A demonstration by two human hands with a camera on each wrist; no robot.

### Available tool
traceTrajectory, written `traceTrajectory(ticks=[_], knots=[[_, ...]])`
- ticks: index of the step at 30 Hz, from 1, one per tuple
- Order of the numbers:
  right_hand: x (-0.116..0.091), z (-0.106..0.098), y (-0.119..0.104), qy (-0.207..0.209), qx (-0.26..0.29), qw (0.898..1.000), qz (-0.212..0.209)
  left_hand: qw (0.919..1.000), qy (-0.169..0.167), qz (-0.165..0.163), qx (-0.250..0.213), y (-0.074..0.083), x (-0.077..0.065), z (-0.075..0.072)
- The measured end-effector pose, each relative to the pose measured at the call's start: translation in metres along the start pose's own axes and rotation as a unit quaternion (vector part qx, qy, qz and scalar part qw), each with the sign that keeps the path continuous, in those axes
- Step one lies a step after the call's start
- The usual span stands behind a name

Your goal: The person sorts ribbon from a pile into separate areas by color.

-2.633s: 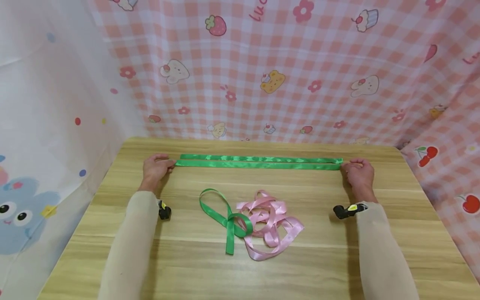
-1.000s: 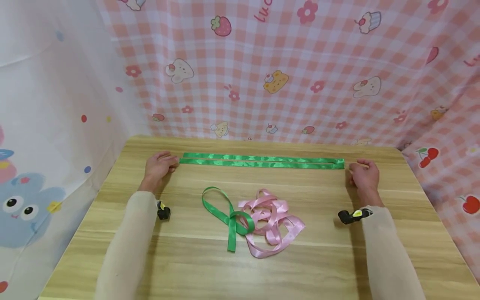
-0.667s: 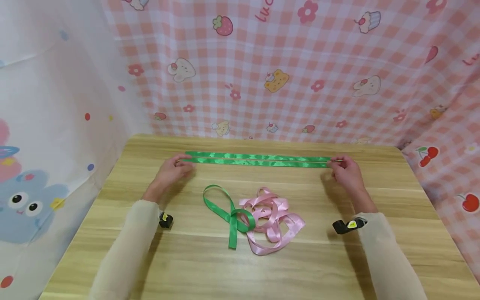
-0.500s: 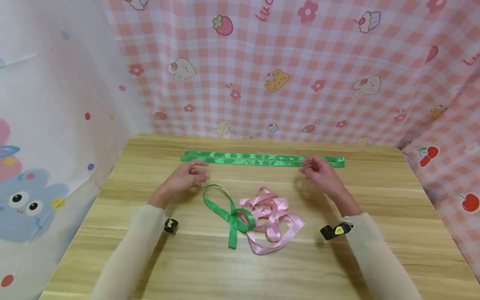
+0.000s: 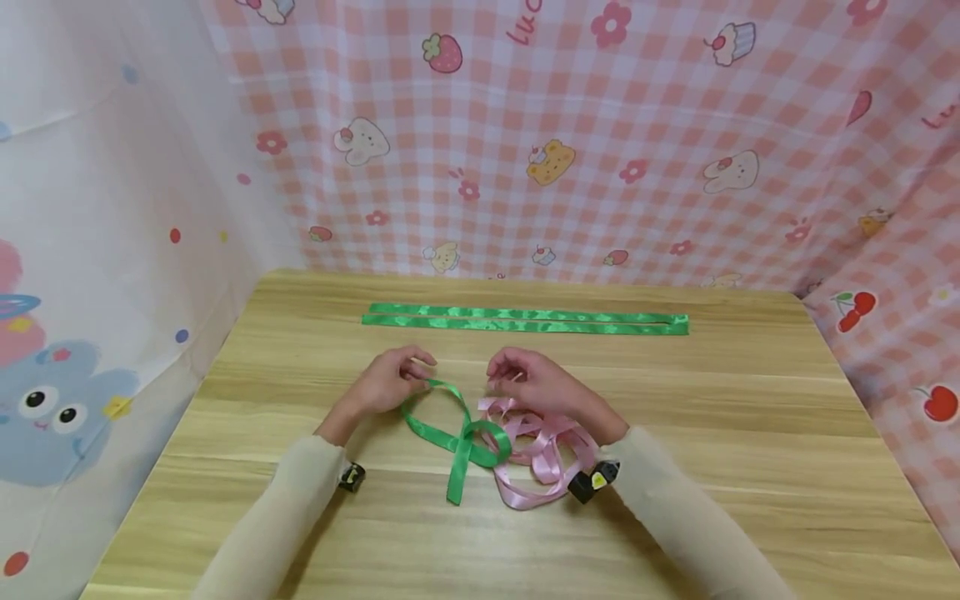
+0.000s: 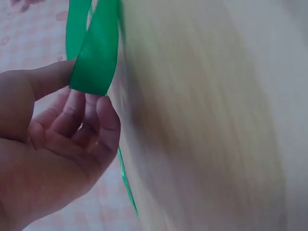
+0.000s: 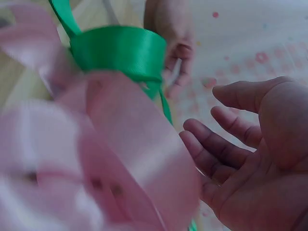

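Note:
My left hand (image 5: pixel 392 381) is at the top of the loop of a loose green ribbon (image 5: pixel 459 454), its thumb and fingertips pinching the edge. In the left wrist view the green ribbon (image 6: pixel 96 53) hides the thumb tip, and the fingers curl just below it. My right hand (image 5: pixel 536 382) hovers over the far side of a tangled pink ribbon (image 5: pixel 551 458), fingers loosely bent and holding nothing. The right wrist view has the right hand (image 7: pixel 250 144) apart from the pink ribbon (image 7: pixel 130 139). The green ribbon's smaller loop overlaps the pink heap's left side.
Near the back edge of the wooden table (image 5: pixel 420 550) lies a folded green ribbon (image 5: pixel 525 321), stretched flat in two parallel strips. A pink checked curtain (image 5: pixel 487 150) hangs behind the table, with a white printed cloth (image 5: pixel 97 250) on the left.
Both hands have left the ends of the flat green ribbon and come inward and nearer. The left hand now grips the looped green ribbon, whose tail has shifted slightly left.

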State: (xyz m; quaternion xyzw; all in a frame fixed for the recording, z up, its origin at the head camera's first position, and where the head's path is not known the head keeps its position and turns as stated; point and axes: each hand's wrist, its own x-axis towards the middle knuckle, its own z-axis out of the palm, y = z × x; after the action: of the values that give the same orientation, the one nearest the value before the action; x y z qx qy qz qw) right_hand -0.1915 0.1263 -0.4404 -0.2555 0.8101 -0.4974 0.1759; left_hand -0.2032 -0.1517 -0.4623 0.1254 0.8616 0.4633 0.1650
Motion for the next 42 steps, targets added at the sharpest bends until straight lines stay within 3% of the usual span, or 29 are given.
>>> traceTrajectory(ticks=[6,10,16,21,25,32,38,42], knots=[[0.010,0.023,-0.003,-0.023,0.046,0.998,0.020,0.9950,-0.027,0.032,-0.090,0.009,-0.004,0.004],[0.012,0.031,-0.005,-0.022,0.068,0.996,0.047,0.9892,-0.047,0.030,-0.136,0.021,-0.008,0.005],[0.008,0.030,-0.010,-0.029,0.155,0.986,0.053,0.9800,-0.079,0.025,-0.181,0.031,-0.014,0.005],[0.001,0.024,-0.017,-0.031,0.199,0.979,0.044,0.9692,-0.137,0.012,-0.204,0.037,-0.020,0.001],[-0.007,0.019,-0.022,-0.047,0.219,0.974,0.022,0.9618,-0.162,0.015,-0.220,0.042,-0.025,-0.001],[-0.019,0.010,-0.030,-0.075,0.257,0.963,-0.042,0.9571,-0.169,0.041,-0.232,0.057,-0.036,-0.005],[-0.031,-0.009,-0.042,-0.102,0.263,0.955,-0.091,0.9526,-0.169,0.091,-0.236,0.066,-0.047,-0.017],[-0.039,-0.028,-0.053,-0.105,0.248,0.954,-0.128,0.9439,-0.192,0.131,-0.235,0.072,-0.055,-0.029]])
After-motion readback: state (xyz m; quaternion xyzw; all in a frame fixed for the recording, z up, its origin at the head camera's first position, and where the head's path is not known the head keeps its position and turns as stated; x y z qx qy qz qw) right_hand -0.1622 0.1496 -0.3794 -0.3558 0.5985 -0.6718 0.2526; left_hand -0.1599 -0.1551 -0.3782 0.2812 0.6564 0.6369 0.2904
